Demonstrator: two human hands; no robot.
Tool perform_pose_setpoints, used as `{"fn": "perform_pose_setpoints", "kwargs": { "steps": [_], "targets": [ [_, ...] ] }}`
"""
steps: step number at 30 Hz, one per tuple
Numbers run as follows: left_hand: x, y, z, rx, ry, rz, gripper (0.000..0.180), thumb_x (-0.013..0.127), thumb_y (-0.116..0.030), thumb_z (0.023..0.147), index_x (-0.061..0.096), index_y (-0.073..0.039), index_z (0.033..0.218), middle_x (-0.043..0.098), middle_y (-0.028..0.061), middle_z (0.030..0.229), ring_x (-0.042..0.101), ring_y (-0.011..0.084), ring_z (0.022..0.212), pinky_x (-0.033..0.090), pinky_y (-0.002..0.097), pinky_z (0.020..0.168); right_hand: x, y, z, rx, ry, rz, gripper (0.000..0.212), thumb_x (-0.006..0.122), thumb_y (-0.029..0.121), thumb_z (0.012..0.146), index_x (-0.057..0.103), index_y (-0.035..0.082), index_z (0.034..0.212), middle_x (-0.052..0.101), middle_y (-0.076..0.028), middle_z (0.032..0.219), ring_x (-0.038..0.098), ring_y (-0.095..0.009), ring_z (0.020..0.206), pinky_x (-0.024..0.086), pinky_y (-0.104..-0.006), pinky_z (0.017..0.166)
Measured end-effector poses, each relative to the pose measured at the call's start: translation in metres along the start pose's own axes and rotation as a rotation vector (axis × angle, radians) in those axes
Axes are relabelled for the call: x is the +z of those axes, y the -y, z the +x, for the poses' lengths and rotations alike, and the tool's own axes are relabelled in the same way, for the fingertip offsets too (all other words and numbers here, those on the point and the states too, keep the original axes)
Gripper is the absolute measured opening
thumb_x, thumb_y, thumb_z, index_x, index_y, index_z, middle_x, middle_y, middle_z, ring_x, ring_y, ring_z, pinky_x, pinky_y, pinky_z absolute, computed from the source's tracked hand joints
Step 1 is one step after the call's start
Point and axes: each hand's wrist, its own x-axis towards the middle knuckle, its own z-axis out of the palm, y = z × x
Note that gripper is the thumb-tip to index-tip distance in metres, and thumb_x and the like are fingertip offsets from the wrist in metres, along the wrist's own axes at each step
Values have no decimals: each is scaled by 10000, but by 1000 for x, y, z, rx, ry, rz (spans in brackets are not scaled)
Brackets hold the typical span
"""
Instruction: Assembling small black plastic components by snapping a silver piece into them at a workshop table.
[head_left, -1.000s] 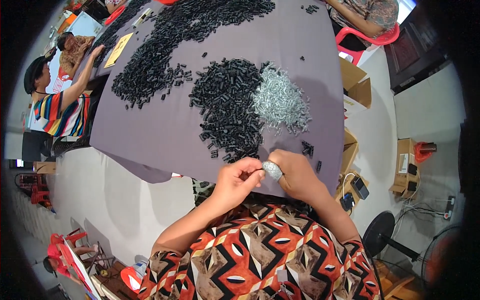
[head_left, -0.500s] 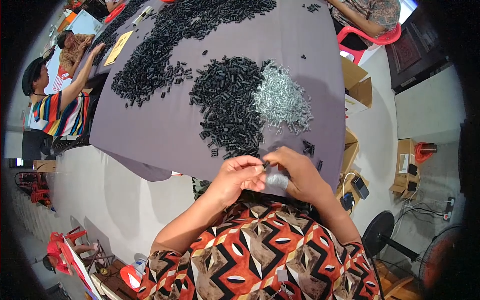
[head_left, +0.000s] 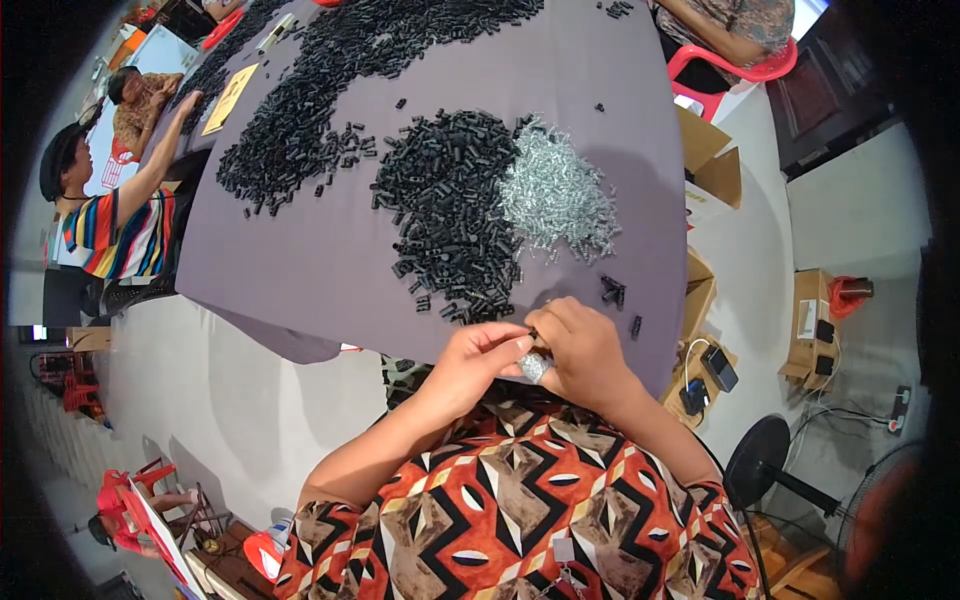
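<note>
Close in front of my body, at the near table edge, my two hands meet. Thumb and fingers of my left hand (head_left: 474, 366) are pinched on a small black tubular piece (head_left: 532, 337), mostly hidden between the fingertips. My right hand (head_left: 583, 352) is closed against the same piece from the other side, its fingers curled. A silvery, shiny wrapped bit (head_left: 534, 368) shows beneath the right fingers; whether it is worn or held, I cannot tell. Just beyond lie a heap of black tubular pieces (head_left: 450, 205) and a heap of small silvery springs (head_left: 557, 192), touching each other.
A grey-purple cloth covers the table (head_left: 310, 270). Further black heaps (head_left: 290, 140) spread to the far left, near a yellow card (head_left: 230, 100). A few loose black pieces (head_left: 613, 291) lie right. Co-workers sit around the table. Cardboard boxes (head_left: 715, 170) and a fan (head_left: 757, 462) stand right.
My right hand has turned inward and its fingers have closed nearer to the left fingertips. The silvery bit has shifted left and down. The view has moved slightly.
</note>
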Motion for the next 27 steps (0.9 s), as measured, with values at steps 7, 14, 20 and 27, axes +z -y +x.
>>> {"fn": "perform_pose_setpoints", "kwargs": {
  "steps": [7,14,20,27],
  "targets": [
    [1,13,4,-54,76,-95,247,547,-137,1033,679,63,1096,714,77,972,687,135,861,568,274,821,3,-5,-7,-49,-40,8,430,807,363,707,596,55,921,531,-76,816,579,-274,744,455,-402,602],
    [3,1,1,115,40,153,270,542,-176,1045,693,43,1088,712,73,982,658,113,858,538,258,804,-19,-5,-11,-29,-28,-81,374,807,205,715,630,38,999,621,-90,910,607,-311,835,475,-451,737],
    [-37,-26,-7,626,-435,648,107,614,-50,972,689,4,1026,650,44,1026,592,94,855,479,234,765,-39,-38,-18,208,-109,-325,397,761,93,749,650,36,1126,599,-123,1219,519,-360,1247,402,-465,1061],
    [-80,-11,-6,680,-646,896,141,686,-14,887,669,-12,1027,619,83,985,588,153,784,489,269,695,-33,-37,-11,271,-146,-281,395,731,62,740,653,21,1125,603,-140,1191,528,-378,1217,400,-485,1059]
  ]
}}
